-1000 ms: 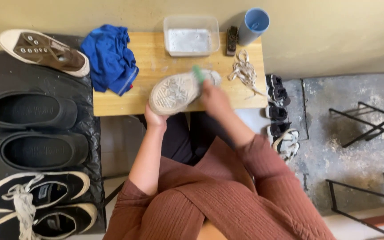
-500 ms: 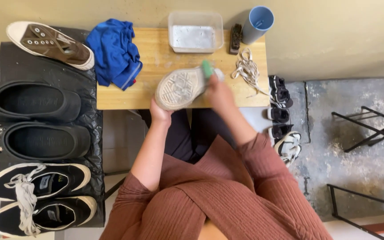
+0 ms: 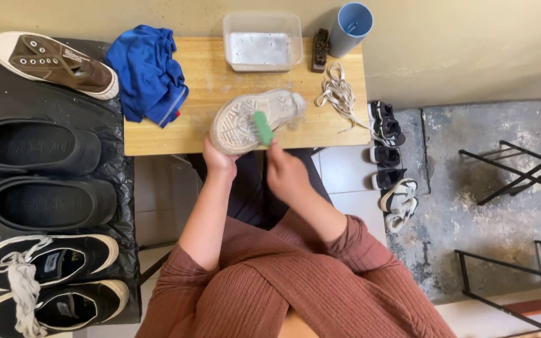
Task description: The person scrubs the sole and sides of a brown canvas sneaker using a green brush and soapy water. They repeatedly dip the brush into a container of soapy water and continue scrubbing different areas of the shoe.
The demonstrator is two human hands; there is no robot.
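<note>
Left hand (image 3: 219, 159) gripping the heel of a sneaker (image 3: 252, 119), sole up, over the near edge of the wooden bench (image 3: 176, 134). Right hand (image 3: 286, 175) closed around a green brush (image 3: 262, 128), bristles touching the sole. Just behind: clear plastic tub (image 3: 262, 40), white laces (image 3: 339, 94), blue cloth (image 3: 148, 72).

One head camera, looking straight down.

It sits above the person's chest, facing down and slightly forward onto the wooden table (image 3: 183, 134), close enough that both forearms fill the lower middle. Beyond the fingers (image 3: 275, 149) the wall closes the top edge; shoes run down the left side, floor shows right. No second view shares the scene.
</note>
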